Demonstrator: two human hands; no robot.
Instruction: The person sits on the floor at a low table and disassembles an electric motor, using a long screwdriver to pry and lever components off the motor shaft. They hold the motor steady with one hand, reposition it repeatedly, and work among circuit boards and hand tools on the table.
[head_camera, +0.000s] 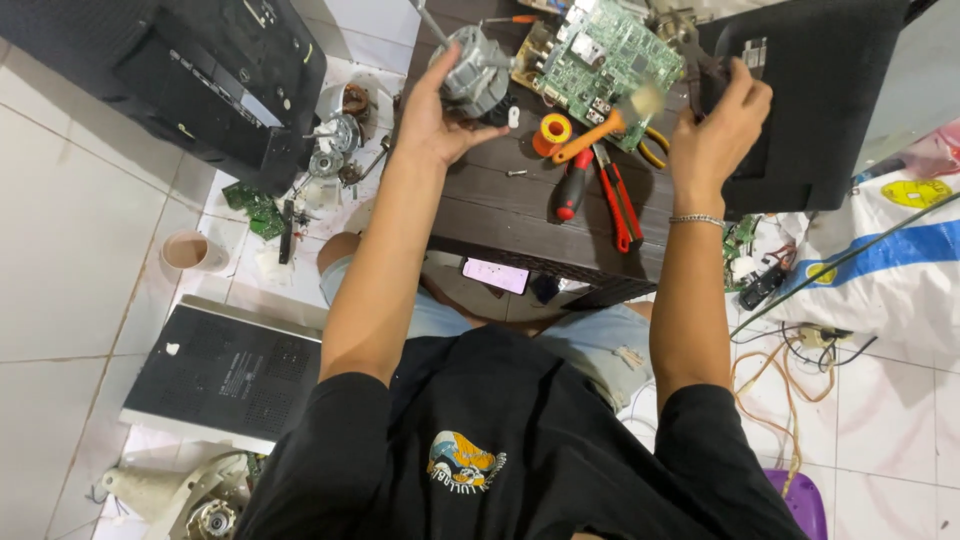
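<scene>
Person wears black t-shirt w/ short sleeves, small orange-and-white round print on chest, light blue denim shorts w/ torn spots. Thin silver chain bracelet on wrist of right hand (718, 120). Both forearms bare.

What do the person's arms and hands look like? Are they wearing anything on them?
Both arms are bare from the short black sleeves of a black T-shirt down to the fingers. The left hand wears no glove, ring or watch that I can see. The right hand is bare too, but a thin silver chain bracelet sits around that wrist.
</scene>
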